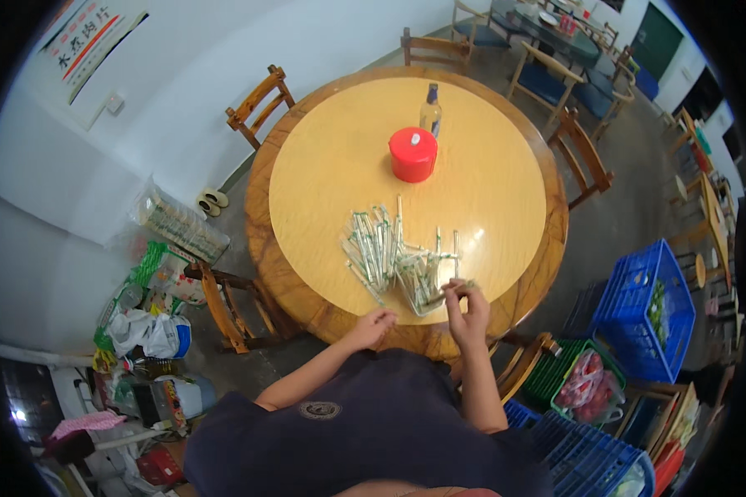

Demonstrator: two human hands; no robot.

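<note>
the pile of wrapped chopsticks (389, 253) is spread on the round table (323, 166), near its front edge. one slim packet (454, 287) is pinched in the right hand (466, 311), fingers closed around it just beside the pile. it is best drawn out singly, so neighbours are not dragged. the left hand (373, 325) is loosely curled at the table edge, with nothing seen in its grasp.

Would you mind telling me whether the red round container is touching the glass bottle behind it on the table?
Cannot tell. In the head view the red container overlaps the base of the glass bottle, so any gap between them is hidden.
</note>
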